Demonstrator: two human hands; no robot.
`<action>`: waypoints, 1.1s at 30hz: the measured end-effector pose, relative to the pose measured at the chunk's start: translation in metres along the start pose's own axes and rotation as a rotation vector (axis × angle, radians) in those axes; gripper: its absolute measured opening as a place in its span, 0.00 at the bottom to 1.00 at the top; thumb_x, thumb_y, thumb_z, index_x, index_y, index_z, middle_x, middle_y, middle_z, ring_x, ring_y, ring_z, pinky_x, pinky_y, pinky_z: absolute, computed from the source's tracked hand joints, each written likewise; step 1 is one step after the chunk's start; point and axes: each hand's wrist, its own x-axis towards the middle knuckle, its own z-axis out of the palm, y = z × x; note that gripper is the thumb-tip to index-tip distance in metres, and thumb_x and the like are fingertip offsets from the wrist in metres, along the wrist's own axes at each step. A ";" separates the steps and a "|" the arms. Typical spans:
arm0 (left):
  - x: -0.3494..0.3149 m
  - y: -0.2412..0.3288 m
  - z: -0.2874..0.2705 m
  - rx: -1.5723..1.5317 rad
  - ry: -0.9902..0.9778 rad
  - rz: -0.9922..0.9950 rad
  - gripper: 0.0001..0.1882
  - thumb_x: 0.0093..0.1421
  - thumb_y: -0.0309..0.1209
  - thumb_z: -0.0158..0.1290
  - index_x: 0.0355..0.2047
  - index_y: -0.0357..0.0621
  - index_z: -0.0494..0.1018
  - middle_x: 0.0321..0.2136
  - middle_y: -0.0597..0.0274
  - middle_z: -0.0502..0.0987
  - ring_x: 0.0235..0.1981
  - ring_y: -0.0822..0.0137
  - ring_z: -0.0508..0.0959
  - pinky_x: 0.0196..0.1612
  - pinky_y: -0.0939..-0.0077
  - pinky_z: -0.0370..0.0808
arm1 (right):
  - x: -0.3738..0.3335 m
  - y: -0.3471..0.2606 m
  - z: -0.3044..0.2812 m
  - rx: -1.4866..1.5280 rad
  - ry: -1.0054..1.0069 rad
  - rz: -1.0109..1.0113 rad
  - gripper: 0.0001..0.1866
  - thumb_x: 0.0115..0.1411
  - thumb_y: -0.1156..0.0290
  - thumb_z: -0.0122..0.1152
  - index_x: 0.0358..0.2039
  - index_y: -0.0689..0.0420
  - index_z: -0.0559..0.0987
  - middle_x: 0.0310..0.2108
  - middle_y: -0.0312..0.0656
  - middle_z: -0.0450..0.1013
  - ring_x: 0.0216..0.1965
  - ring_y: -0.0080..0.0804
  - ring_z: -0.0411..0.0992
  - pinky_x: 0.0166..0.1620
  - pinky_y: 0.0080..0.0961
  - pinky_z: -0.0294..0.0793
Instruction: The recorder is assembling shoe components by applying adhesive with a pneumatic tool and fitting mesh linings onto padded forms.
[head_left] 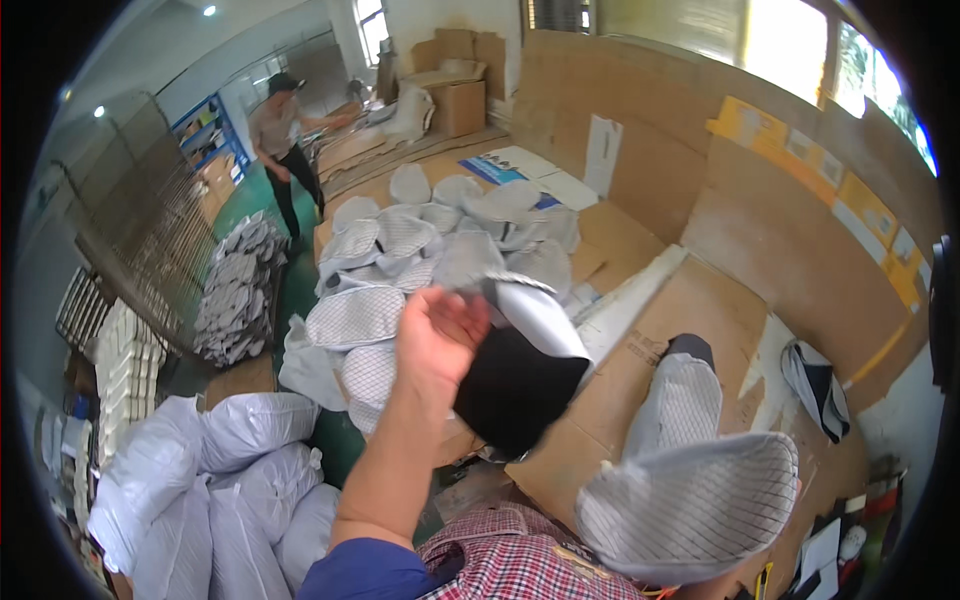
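My left hand point(440, 330) is raised in front of me, fingers curled round the edge of a black and pale grey fabric cover point(525, 385). This cover hangs from the grip with its black side toward me. At the lower right a cupped, quilted grey fabric cover point(690, 500) is held up, hollow side showing. My right hand point(722, 588) is mostly hidden behind it, with only a little skin showing. Behind that cover, another quilted grey cover point(680, 400) with a dark end lies on the cardboard.
Many quilted grey covers point(365, 315) lie heaped on the cardboard-topped table point(620, 390). A dark-lined cover point(815, 390) leans at the right. Full white sacks point(255, 490) are piled lower left, near a grey stack point(240, 290). A person point(285, 140) stands at the far left.
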 end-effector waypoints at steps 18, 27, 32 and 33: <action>0.110 -0.066 -0.134 1.053 -0.472 -0.703 0.12 0.57 0.34 0.43 0.30 0.40 0.74 0.28 0.60 0.77 0.28 0.70 0.77 0.30 0.75 0.73 | 0.103 0.045 0.014 -0.018 -0.159 -0.020 0.20 0.54 0.65 0.47 0.43 0.65 0.72 0.43 0.47 0.72 0.44 0.38 0.71 0.50 0.34 0.69; 0.049 -0.238 -0.018 0.019 -0.805 -0.859 0.30 0.49 0.31 0.45 0.55 0.40 0.58 0.52 0.55 0.65 0.51 0.57 0.67 0.53 0.59 0.64 | 0.151 0.020 0.057 0.158 -0.160 -0.303 0.15 0.54 0.69 0.46 0.40 0.64 0.71 0.42 0.41 0.71 0.45 0.33 0.68 0.54 0.31 0.63; 0.039 -0.256 -0.061 0.111 -0.335 -0.866 0.29 0.45 0.33 0.45 0.51 0.43 0.63 0.50 0.56 0.67 0.50 0.56 0.67 0.52 0.56 0.63 | 0.082 0.042 -0.084 0.160 -0.054 -0.026 0.25 0.57 0.66 0.40 0.55 0.61 0.61 0.56 0.44 0.60 0.59 0.38 0.57 0.60 0.38 0.53; 0.042 -0.260 -0.107 0.287 -0.308 -0.916 0.27 0.45 0.34 0.45 0.49 0.45 0.64 0.47 0.58 0.69 0.48 0.58 0.68 0.48 0.57 0.66 | 0.063 0.052 -0.113 0.075 0.094 0.035 0.25 0.59 0.63 0.38 0.56 0.60 0.60 0.56 0.43 0.60 0.58 0.38 0.57 0.60 0.38 0.54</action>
